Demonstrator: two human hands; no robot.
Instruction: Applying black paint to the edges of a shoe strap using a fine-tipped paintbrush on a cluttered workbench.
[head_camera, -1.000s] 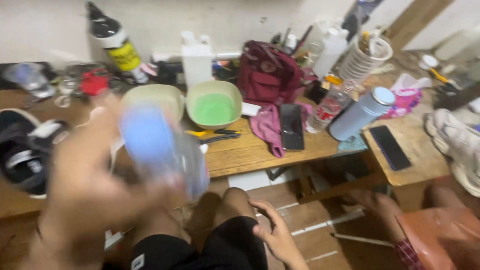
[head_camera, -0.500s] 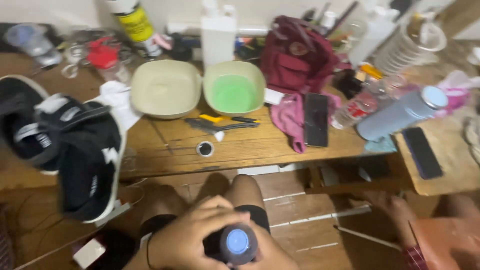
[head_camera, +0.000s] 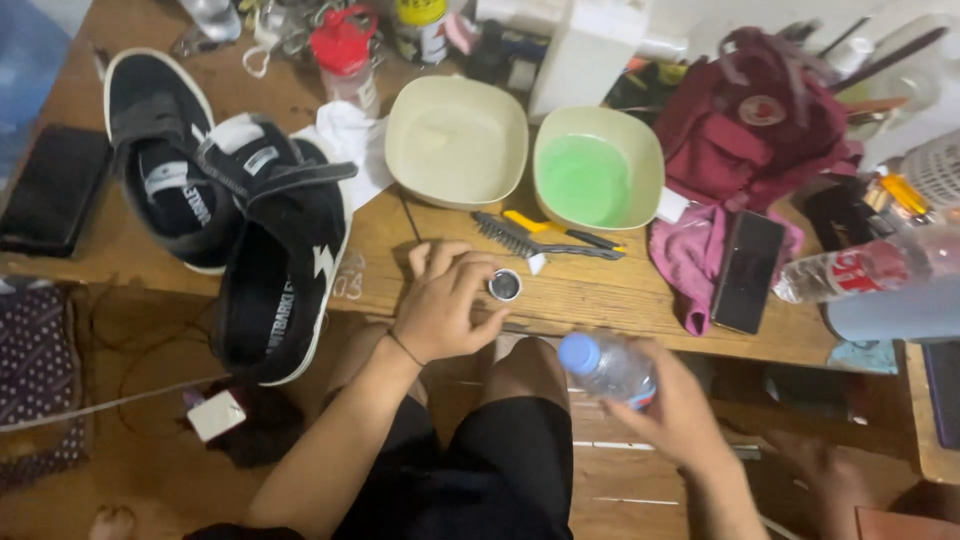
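Observation:
My left hand (head_camera: 447, 300) rests on the wooden table's (head_camera: 600, 300) front edge, its fingertips touching a small round dark cap (head_camera: 505, 286). Over my lap, my right hand (head_camera: 668, 412) grips a clear plastic bottle (head_camera: 606, 366) with a blue cap, tilted toward the left. Just beyond the small cap lie a dark brush (head_camera: 520, 240) and a yellow-handled brush (head_camera: 560, 229). Behind them stand a cream bowl (head_camera: 456, 142) and a second bowl with green liquid (head_camera: 597, 168).
Two black sneakers (head_camera: 235, 220) lie at the table's left with a white cloth (head_camera: 350, 140). A maroon backpack (head_camera: 760, 120), a pink cloth (head_camera: 690, 260), a dark phone (head_camera: 746, 270) and bottles (head_camera: 860, 270) fill the right. A white charger (head_camera: 216, 414) lies on the floor.
Both hands held the bottle together over my lap; now my left hand has reached up to the small cap on the table, and my right hand holds the bottle alone, further right.

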